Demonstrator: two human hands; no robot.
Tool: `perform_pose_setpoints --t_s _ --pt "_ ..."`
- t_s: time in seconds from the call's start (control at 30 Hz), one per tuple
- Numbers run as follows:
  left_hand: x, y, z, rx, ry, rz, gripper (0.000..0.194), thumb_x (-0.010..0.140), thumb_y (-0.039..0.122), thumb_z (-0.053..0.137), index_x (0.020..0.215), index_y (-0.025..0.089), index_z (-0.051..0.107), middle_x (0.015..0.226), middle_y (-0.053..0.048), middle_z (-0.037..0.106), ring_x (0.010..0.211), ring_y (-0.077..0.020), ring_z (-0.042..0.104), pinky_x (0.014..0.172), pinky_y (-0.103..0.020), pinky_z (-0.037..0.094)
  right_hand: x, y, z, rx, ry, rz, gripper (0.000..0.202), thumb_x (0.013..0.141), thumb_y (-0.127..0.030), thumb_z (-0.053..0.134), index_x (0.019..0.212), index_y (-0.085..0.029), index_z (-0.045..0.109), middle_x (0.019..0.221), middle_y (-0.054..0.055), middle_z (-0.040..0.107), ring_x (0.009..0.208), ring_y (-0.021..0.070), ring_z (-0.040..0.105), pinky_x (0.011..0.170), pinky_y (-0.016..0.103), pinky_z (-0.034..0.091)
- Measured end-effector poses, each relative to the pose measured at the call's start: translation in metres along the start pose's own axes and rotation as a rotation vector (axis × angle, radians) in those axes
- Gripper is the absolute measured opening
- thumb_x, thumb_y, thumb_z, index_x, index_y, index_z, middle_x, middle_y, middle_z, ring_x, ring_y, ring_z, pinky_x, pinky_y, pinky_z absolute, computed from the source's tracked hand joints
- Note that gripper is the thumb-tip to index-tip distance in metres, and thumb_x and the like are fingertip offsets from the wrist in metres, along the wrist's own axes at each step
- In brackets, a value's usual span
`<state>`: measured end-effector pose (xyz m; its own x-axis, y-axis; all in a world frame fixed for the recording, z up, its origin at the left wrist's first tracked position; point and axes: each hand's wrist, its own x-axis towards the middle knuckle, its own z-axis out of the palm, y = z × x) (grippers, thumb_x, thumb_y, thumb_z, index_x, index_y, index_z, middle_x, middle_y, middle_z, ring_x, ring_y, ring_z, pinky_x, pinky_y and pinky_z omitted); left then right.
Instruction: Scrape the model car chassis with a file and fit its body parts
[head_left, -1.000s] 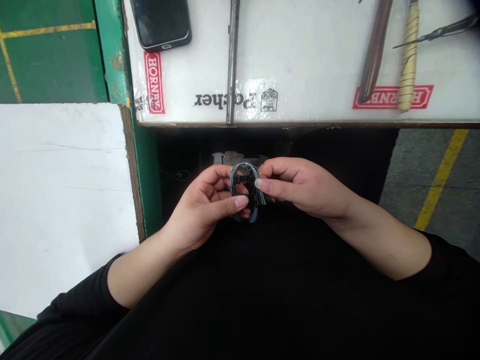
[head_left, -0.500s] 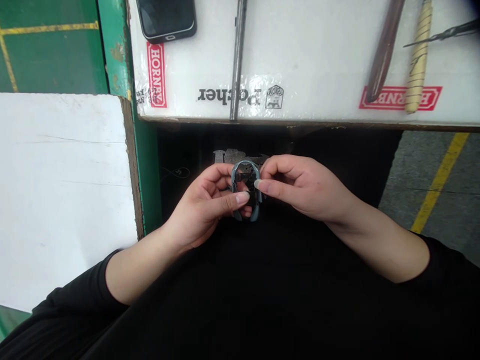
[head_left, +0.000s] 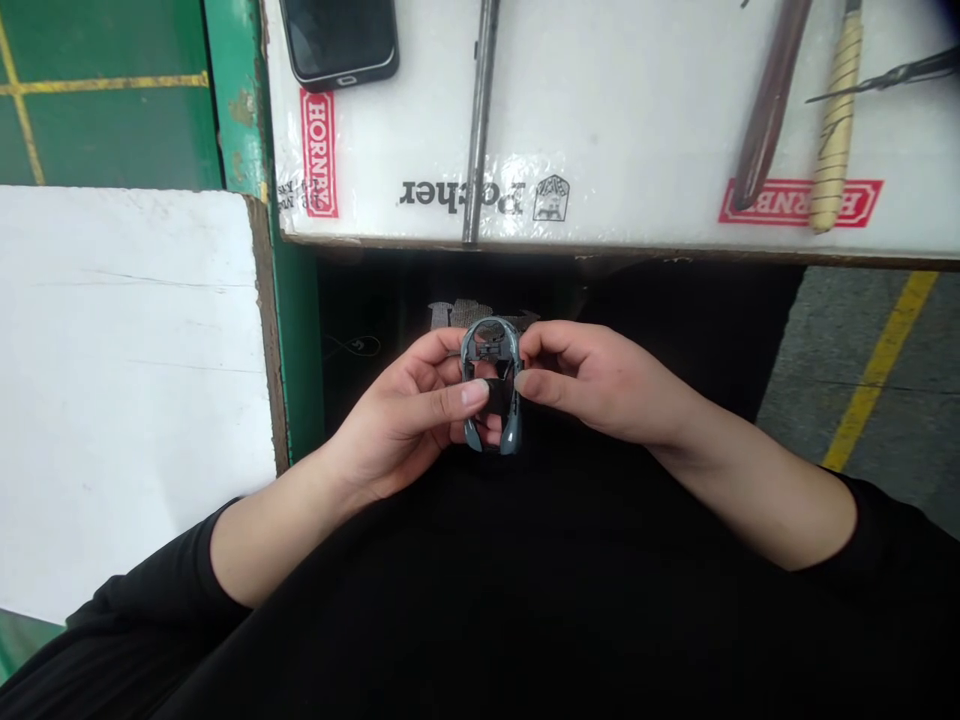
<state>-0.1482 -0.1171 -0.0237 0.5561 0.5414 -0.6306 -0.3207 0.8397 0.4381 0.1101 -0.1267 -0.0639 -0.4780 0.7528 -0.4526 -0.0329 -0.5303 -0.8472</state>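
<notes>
A small grey-blue, open-framed part, shaped like a model car body [head_left: 512, 432], is held in front of my black shirt, below the table edge. My left hand [head_left: 420, 400] is closed on its left side, with the thumb over the inner opening and fingertips showing through beneath. My right hand [head_left: 592, 375] pinches the right side of the part between thumb and bent forefinger. Whether a smaller piece sits in that pinch is hidden.
On the white-covered table lie a phone [head_left: 341, 40], a metal rod [head_left: 478, 130], a brown handle [head_left: 769, 110], a cream handle [head_left: 834, 140] and a dark pointed tool [head_left: 900, 75]. At the left is a white board [head_left: 127, 380].
The part has tilted, so more of its frame and its lower ends show. My right hand has shifted slightly downward, still at its right side. The view has moved a little.
</notes>
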Motion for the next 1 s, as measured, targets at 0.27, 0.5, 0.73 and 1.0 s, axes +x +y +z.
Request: perform_pose_setpoints --t_s 0.27,0.5,0.73,1.0 --pt "0.0 -0.002 0.0006 0.009 0.001 -0.007 0.036 0.096 0.018 0.1 0.125 0.02 0.079 0.107 0.0 0.082 0.08 -0.0153 0.086 0.076 -0.028 0.078 -0.0009 -0.0016 0.0039 0.041 -0.013 -0.001 0.059 0.092 -0.077 0.1 0.099 -0.022 0.079 0.098 0.005 0.077 0.085 0.0213 0.068 0.073 0.031 0.055" --pt "0.0007 -0.0026 -0.0004 0.016 0.003 -0.007 0.036 0.098 0.018 0.099 0.127 0.02 0.078 0.106 0.0 0.083 0.082 -0.0157 0.086 0.078 -0.028 0.078 -0.0011 -0.0017 0.0026 0.13 -0.022 -0.025 0.052 0.097 -0.07 0.099 0.102 -0.022 0.08 0.098 0.005 0.077 0.085 0.02 0.068 0.077 0.031 0.057" --pt "-0.0012 -0.0016 -0.0014 0.051 0.017 0.035 0.035 0.097 0.017 0.099 0.124 0.022 0.078 0.107 0.001 0.081 0.08 -0.0141 0.085 0.079 -0.026 0.077 -0.0019 -0.0059 0.0068 0.012 0.029 -0.009 0.052 0.093 -0.068 0.103 0.098 -0.021 0.081 0.094 0.004 0.076 0.082 0.0198 0.066 0.072 0.03 0.055" --pt "-0.0014 0.004 0.0026 0.047 -0.047 -0.041 0.038 0.094 0.019 0.1 0.127 0.019 0.082 0.109 -0.004 0.082 0.081 -0.0165 0.082 0.075 -0.028 0.076 -0.0018 0.0019 0.0017 0.252 -0.017 -0.1 0.051 0.1 -0.059 0.1 0.133 -0.026 0.081 0.125 0.007 0.082 0.104 0.0241 0.081 0.093 0.037 0.07"
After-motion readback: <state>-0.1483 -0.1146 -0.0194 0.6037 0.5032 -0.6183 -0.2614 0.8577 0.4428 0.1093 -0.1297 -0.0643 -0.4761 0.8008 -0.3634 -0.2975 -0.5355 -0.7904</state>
